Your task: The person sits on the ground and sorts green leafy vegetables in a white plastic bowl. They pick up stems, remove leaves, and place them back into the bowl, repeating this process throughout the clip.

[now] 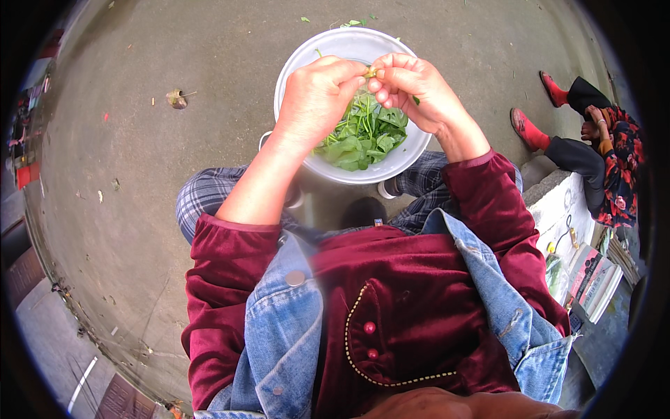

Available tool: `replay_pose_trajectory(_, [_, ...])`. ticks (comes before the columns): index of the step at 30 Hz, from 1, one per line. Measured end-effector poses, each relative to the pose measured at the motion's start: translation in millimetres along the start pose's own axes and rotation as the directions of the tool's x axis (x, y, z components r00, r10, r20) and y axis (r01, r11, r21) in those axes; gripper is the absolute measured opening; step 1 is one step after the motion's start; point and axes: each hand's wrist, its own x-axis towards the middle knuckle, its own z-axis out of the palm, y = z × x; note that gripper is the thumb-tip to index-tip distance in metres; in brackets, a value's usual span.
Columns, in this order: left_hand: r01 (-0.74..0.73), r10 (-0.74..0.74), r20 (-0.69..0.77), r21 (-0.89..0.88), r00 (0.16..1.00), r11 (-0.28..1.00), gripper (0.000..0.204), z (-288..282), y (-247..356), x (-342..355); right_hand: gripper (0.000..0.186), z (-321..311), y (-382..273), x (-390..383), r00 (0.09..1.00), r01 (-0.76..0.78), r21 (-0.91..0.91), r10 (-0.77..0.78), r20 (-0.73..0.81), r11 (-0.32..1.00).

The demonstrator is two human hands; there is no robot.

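Observation:
Above a round white basin [417, 148], both of my hands meet at a small yellowish-green bit of leaf [370, 72]. Thumb and fingertips of my left hand [313, 96] pinch it from one side. On the other side, my right hand [413, 85] grips it between thumb and forefinger, its other fingers curled. Green leafy vegetables [370, 136] with thin stems lie in the basin below, partly covered by my hands. The bit is too small and crumpled to make out fully.
The basin stands on a concrete floor [139, 181] before my knees. A dry brown leaf [177, 99] lies to the left, green scraps [354, 23] beyond the basin. At right another person in red shoes [532, 130] sits by a low white wall [558, 213], with a box [590, 279] nearer.

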Motion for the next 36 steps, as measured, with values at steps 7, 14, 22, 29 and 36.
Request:
replay_pose_trajectory(7, [0.101, -0.116, -0.067, -0.192, 0.991, 0.976, 0.015, -4.0, 0.2, 4.4, 0.012, -10.1, 5.6, 5.2, 0.994, -0.015, -0.050, 0.009, -0.107, 0.999])
replay_pose_trajectory(14, [0.103, -0.126, -0.092, -0.220, 0.988, 0.970, 0.013, -6.8, -5.1, 8.5, 0.013, -55.8, -3.0, 11.9, 0.907, 0.082, -0.191, -0.153, -0.393, 0.978])
replay_pose_trajectory(22, [0.038, -0.039, 0.041, 0.041, 0.998, 0.998, 0.025, -8.6, -8.2, 6.9, 0.018, -105.8, -29.3, 12.4, 0.487, 0.197, -0.248, -0.314, -0.815, 0.949])
replay_pose_trajectory(29, [0.024, -0.024, 0.008, -0.042, 1.000, 0.999, 0.023, -16.5, -0.9, 10.1, 0.042, -72.0, 23.1, 35.2, 0.963, 0.029, -0.466, -0.149, -0.224, 0.884])
replay_pose_trajectory(36, [0.052, -0.053, -0.006, -0.145, 0.999, 0.988, 0.018, -28.6, 4.0, 14.9, 0.065, 18.5, 123.6, 51.1, 0.903, 0.391, -0.918, 0.164, 0.396, 0.065])
